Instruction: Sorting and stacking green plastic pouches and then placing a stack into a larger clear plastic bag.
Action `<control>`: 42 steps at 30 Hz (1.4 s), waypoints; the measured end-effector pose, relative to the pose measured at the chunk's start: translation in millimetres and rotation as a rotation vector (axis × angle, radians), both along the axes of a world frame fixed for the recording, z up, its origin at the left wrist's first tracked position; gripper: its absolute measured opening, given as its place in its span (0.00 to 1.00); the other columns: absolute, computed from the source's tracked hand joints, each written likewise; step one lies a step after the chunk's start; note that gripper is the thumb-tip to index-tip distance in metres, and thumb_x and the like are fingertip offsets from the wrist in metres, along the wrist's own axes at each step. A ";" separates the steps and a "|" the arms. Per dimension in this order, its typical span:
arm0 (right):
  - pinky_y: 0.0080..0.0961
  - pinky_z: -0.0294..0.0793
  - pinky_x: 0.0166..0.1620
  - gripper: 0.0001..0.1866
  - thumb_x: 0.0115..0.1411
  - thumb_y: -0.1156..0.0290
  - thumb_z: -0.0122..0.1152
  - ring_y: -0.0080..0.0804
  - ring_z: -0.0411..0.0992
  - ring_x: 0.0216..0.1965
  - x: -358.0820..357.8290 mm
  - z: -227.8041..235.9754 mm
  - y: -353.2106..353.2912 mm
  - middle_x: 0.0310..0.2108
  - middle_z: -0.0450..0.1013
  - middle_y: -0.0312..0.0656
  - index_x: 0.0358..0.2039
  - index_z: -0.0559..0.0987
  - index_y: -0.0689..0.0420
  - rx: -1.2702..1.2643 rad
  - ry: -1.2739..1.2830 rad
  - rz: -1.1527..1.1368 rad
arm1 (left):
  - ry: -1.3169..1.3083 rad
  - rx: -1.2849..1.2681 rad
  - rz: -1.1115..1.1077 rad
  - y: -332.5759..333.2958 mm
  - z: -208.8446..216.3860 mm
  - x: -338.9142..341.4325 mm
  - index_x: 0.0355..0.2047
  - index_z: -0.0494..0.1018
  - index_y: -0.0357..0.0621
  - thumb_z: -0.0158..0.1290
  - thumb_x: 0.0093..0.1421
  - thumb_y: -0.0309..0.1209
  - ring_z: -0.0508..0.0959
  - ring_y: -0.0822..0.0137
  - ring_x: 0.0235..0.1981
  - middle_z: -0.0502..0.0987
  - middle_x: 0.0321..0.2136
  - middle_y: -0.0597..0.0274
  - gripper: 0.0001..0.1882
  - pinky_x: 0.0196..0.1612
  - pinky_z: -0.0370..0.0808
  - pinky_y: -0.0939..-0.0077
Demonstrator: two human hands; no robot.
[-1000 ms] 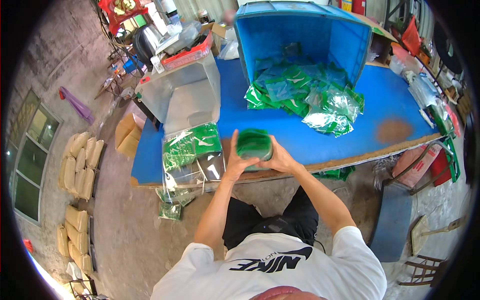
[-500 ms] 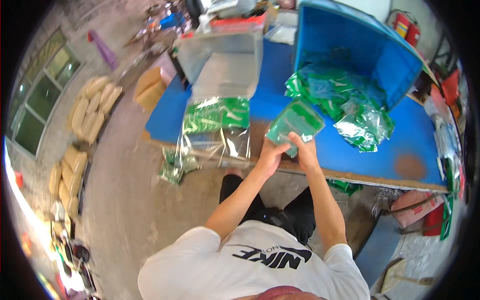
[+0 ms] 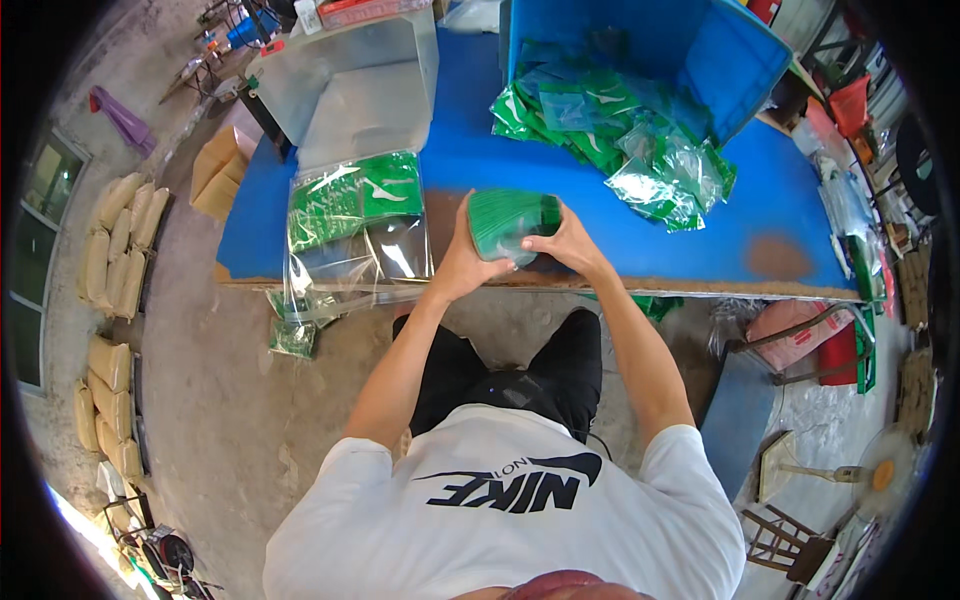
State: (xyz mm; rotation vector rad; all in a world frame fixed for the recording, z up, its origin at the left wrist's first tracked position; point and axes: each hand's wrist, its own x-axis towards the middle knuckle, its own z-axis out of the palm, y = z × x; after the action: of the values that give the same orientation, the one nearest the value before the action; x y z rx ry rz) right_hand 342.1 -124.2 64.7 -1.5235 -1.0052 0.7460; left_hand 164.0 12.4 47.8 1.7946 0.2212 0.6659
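Both my hands hold a stack of flat green plastic packets [image 3: 503,222] over the front edge of the blue table. My left hand [image 3: 462,264] wraps round the stack's left side and lower edge. On its right side my right hand [image 3: 572,243] grips it, thumb across the front. The packets' edges are fanned out. To the left lies a large clear bag [image 3: 400,252] with rows of green packets in its far part. A loose heap of green and clear packets [image 3: 590,110] spills from a blue bin [image 3: 735,60] on the far right.
A translucent grey bin [image 3: 365,95] lies tipped behind the clear bag. More green packets [image 3: 292,338] lie below the table's left front edge. A cardboard box [image 3: 220,170] stands off the table's left side. Filled tan sacks [image 3: 120,240] are stacked by the wall, and a fan [image 3: 885,475] is at right.
The view has shifted, moving the table left and up in the picture. My left hand has moved round the stack's left side, and the packets now show a fanned edge.
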 end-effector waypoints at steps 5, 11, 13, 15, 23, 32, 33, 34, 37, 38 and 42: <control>0.41 0.63 0.64 0.56 0.38 0.53 0.84 0.44 0.66 0.62 -7.0 30.4 -12.2 0.59 0.69 0.48 0.65 0.64 0.59 0.058 -0.449 -0.145 | -0.003 -0.057 0.013 -1.1 -6.8 -1.6 0.63 0.51 0.40 0.70 0.45 0.20 0.67 0.60 0.61 0.66 0.56 0.53 0.49 0.63 0.65 0.65; 0.57 0.47 0.70 0.62 0.28 0.50 0.82 0.53 0.53 0.70 -27.1 73.2 8.9 0.66 0.60 0.53 0.66 0.62 0.56 0.080 -1.281 0.064 | 0.034 0.170 0.012 -5.5 -2.2 4.4 0.61 0.52 0.41 0.70 0.46 0.20 0.72 0.63 0.56 0.68 0.53 0.56 0.46 0.57 0.72 0.66; 0.55 0.47 0.71 0.57 0.30 0.51 0.81 0.53 0.53 0.70 -27.0 75.1 27.2 0.65 0.60 0.54 0.62 0.66 0.57 -0.159 -1.317 0.175 | 0.032 0.028 -0.035 -0.6 -11.8 4.3 0.59 0.52 0.41 0.70 0.47 0.20 0.72 0.62 0.55 0.67 0.53 0.55 0.45 0.55 0.74 0.66; 0.53 0.47 0.72 0.51 0.32 0.51 0.80 0.52 0.52 0.70 -21.2 76.6 23.4 0.65 0.61 0.54 0.57 0.69 0.58 -0.383 -1.326 0.304 | 0.050 0.015 -0.075 -9.0 -1.7 5.3 0.57 0.52 0.43 0.69 0.48 0.20 0.72 0.61 0.55 0.67 0.53 0.54 0.43 0.54 0.74 0.66; 0.41 0.77 0.47 0.43 0.38 0.48 0.79 0.50 0.79 0.41 -27.4 80.8 -25.9 0.37 0.79 0.56 0.48 0.75 0.66 -0.097 -0.635 0.117 | 0.067 -0.010 -0.061 -33.2 37.0 -28.2 0.66 0.56 0.44 0.69 0.49 0.21 0.72 0.61 0.55 0.68 0.54 0.53 0.47 0.60 0.70 0.61; 0.30 0.75 0.49 0.36 0.43 0.62 0.78 0.32 0.77 0.43 -69.0 53.4 -43.4 0.42 0.79 0.45 0.51 0.75 0.66 0.043 -0.037 0.002 | -0.430 -0.613 0.322 -77.7 32.6 -4.5 0.61 0.64 0.42 0.51 0.69 0.39 0.69 0.70 0.49 0.71 0.49 0.59 0.24 0.56 0.66 0.73; 0.29 0.75 0.50 0.34 0.45 0.65 0.77 0.30 0.76 0.43 -73.4 49.1 -43.8 0.42 0.79 0.42 0.51 0.75 0.65 0.041 0.083 -0.015 | -0.391 -0.480 0.347 -76.3 32.7 -6.7 0.59 0.66 0.42 0.50 0.69 0.38 0.69 0.71 0.49 0.71 0.49 0.60 0.22 0.55 0.66 0.74; 0.29 0.75 0.50 0.34 0.45 0.65 0.77 0.30 0.76 0.43 -77.9 45.4 -43.7 0.42 0.79 0.42 0.51 0.75 0.65 0.038 0.090 -0.010 | -0.374 -0.468 0.380 -72.9 34.4 -8.4 0.57 0.66 0.40 0.53 0.68 0.34 0.69 0.68 0.47 0.70 0.45 0.59 0.20 0.54 0.67 0.73; 0.28 0.74 0.51 0.31 0.46 0.69 0.76 0.28 0.75 0.46 -91.3 35.1 -43.1 0.44 0.78 0.42 0.51 0.75 0.65 -0.033 0.124 0.010 | -0.264 -0.496 0.391 -72.3 28.1 -23.4 0.55 0.68 0.39 0.52 0.68 0.33 0.69 0.69 0.47 0.71 0.45 0.59 0.18 0.53 0.67 0.73; 0.28 0.74 0.51 0.32 0.47 0.70 0.76 0.27 0.75 0.46 -95.0 32.0 -43.3 0.45 0.77 0.41 0.52 0.75 0.65 -0.034 0.197 0.012 | -0.258 -0.495 0.389 -72.7 28.6 -25.9 0.55 0.68 0.39 0.52 0.68 0.33 0.69 0.69 0.47 0.71 0.45 0.59 0.18 0.53 0.67 0.73; 0.27 0.75 0.51 0.34 0.47 0.72 0.76 0.26 0.75 0.45 -119.2 27.1 -40.3 0.47 0.77 0.41 0.54 0.73 0.65 0.126 0.224 -0.014 | -0.198 -0.329 0.505 -70.0 21.1 -30.3 0.55 0.68 0.39 0.51 0.69 0.37 0.70 0.67 0.49 0.71 0.46 0.57 0.19 0.54 0.67 0.72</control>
State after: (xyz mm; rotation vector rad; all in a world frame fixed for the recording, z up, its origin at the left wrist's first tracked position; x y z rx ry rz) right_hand 222.9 -164.5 91.8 -1.3054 -0.8565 0.8091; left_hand 133.7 -57.6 68.9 1.3493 0.6239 1.0889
